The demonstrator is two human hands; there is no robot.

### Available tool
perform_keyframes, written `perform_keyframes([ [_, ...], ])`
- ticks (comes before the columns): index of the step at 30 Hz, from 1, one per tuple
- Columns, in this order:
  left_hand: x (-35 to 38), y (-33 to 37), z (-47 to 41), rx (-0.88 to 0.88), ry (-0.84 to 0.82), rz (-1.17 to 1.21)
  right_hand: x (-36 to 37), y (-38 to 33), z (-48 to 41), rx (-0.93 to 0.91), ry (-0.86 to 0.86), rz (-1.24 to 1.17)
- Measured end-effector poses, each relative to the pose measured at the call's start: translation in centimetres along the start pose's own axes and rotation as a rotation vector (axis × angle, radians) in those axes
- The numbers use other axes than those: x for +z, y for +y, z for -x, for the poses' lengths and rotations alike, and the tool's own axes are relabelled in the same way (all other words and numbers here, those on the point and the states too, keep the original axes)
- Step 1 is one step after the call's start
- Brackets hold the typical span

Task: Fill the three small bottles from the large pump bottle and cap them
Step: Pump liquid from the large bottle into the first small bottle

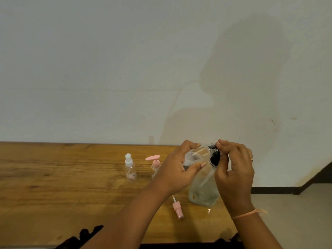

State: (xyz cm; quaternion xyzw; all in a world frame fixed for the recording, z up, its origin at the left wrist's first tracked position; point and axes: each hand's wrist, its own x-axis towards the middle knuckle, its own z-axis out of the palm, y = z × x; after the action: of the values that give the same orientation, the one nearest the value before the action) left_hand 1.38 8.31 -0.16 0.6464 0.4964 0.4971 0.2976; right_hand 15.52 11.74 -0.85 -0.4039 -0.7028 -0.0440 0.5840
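Above table (53,177): left hand (177,169) grips small bottle (196,156) lying sideways, mouth right; right hand (233,169) apparently pinches pump (214,157).

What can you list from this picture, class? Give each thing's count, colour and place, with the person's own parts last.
Spray bottle: one, clear with white top, upright on the table, left of the hands.
Pump-top bottle: one, clear with pink pump, upright, partly hidden behind the left hand.
Loose pump cap: one, pink, lying on the table near its front edge.
Large bottle: one, clear, standing on the table below the hands.
Small bottle: one, clear, tilted, held at the large bottle's black top.
Table: one, brown wood, against a pale wall.
Left hand: holds the small bottle.
Right hand: at the black top.
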Motion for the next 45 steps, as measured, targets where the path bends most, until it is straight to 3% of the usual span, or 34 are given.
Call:
perform_keyframes([
  [45,-0.2,-0.1,-0.3,-0.008,-0.026,-0.046,0.2,0.9,0.3,-0.043,-0.027,-0.049],
])
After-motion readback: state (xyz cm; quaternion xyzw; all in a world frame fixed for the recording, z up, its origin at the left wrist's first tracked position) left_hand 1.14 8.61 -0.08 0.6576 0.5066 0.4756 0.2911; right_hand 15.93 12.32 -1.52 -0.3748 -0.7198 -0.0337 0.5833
